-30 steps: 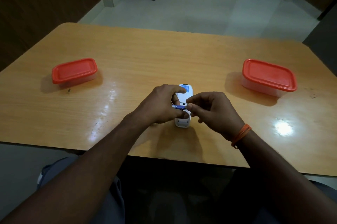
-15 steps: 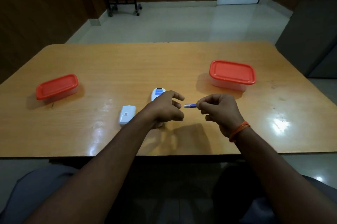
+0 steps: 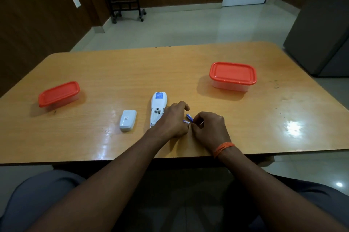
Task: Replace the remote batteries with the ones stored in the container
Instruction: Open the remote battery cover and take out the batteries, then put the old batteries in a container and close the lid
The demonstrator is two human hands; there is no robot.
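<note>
White remote (image 3: 158, 108) face-down, battery bay open; right hand (image 3: 208, 128) and left hand (image 3: 172, 120) each pinching a blue battery (image 3: 189, 118).

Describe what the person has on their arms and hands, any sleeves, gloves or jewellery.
Both forearms are bare, with no sleeves in view and no gloves. The left hand shows no rings or bands. The right hand has a bundle of thin orange thread wound around its wrist. No watch shows.

The left hand (image 3: 172, 120) is covering the remote's (image 3: 158, 107) lower right edge; two small blue batteries (image 3: 189, 118) are peeking between curled fingers, their grip too small to tell.
</note>
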